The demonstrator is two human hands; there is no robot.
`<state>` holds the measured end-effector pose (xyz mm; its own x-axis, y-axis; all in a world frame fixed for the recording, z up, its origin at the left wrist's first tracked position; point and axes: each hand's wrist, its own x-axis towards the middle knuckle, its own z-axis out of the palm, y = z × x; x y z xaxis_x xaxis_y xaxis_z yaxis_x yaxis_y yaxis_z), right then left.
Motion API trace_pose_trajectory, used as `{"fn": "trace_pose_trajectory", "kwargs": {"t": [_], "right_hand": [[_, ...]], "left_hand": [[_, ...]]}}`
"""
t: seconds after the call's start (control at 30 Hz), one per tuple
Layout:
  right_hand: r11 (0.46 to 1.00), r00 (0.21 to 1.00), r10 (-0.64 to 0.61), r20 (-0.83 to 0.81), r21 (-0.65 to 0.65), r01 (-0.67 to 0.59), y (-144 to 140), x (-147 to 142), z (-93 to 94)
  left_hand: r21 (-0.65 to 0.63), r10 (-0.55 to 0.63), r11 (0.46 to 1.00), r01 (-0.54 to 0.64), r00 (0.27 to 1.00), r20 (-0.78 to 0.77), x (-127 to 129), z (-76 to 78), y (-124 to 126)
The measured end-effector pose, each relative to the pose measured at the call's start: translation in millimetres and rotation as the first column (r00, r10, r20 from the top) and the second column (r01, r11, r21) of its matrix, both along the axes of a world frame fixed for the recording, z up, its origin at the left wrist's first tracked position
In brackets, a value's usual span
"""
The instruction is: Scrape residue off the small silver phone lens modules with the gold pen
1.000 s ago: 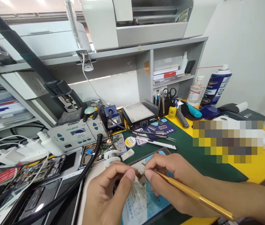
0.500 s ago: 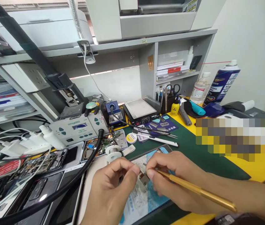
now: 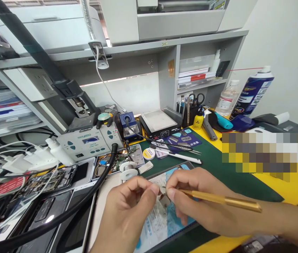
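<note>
My left hand [image 3: 128, 214] pinches a small metal part [image 3: 164, 199] between thumb and forefinger, low in the middle of the view. My right hand [image 3: 196, 200] grips a gold-coloured tool [image 3: 222, 200] like a pen, its tip hidden between my fingertips at the small part. Both hands hover over a blue and white printed sheet [image 3: 162, 221] lying on a dark mat [image 3: 188, 165]. The two hands almost touch at the part.
A grey soldering station [image 3: 91, 140], a solder reel [image 3: 128, 168], an opened phone [image 3: 56, 181] and a thick black hose [image 3: 85, 211] lie left. A black hot plate [image 3: 159, 124], tweezers [image 3: 186, 149], a white pen [image 3: 180, 158], a yellow bottle [image 3: 198, 121] and a spray can [image 3: 253, 92] stand behind.
The gold tool's handle has dropped to lie nearly level. Both hands stay pinched at the small part; the view has shifted slightly left and down.
</note>
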<state>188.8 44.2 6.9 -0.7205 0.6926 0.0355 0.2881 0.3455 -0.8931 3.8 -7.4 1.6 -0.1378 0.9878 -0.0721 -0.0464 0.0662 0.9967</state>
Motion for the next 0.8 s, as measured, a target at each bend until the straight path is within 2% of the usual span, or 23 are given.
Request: {"fn": "trace_pose_trajectory", "kwargs": {"t": [0.13, 0.2, 0.3, 0.5, 0.63, 0.8], "right_hand": [[0.984, 0.999, -0.046, -0.003, 0.170, 0.046, 0.0, -3.3, -1.3], [0.975, 0.998, -0.053, -0.031, 0.215, 0.059, -0.6, -3.8, -3.0], [0.977, 0.998, -0.054, -0.036, 0.202, 0.060, -1.8, -2.6, -3.6], [0.983, 0.997, -0.080, -0.014, 0.163, 0.081, -2.5, -1.3, 0.5], [0.979, 0.996, -0.087, -0.009, 0.187, 0.087, -2.1, -2.8, 3.9], [0.975, 0.997, -0.068, -0.035, 0.211, 0.074, -4.0, -2.6, 4.9]], "left_hand": [[-0.008, 0.019, 1.000, -0.020, 0.999, -0.044, 1.2, -0.1, 0.0], [0.002, 0.026, 1.000, -0.026, 0.997, -0.070, 1.0, -0.5, -0.5], [0.032, 0.023, 0.999, -0.020, 0.994, -0.107, -1.7, -1.3, -1.3], [0.082, -0.056, 0.995, 0.063, 0.995, -0.078, -5.1, -1.4, -3.2], [0.134, -0.026, 0.989, 0.057, 0.974, -0.223, -4.6, -7.1, -1.8], [0.174, -0.078, 0.973, 0.150, 0.927, -0.366, -15.2, -14.5, 4.5]]}}
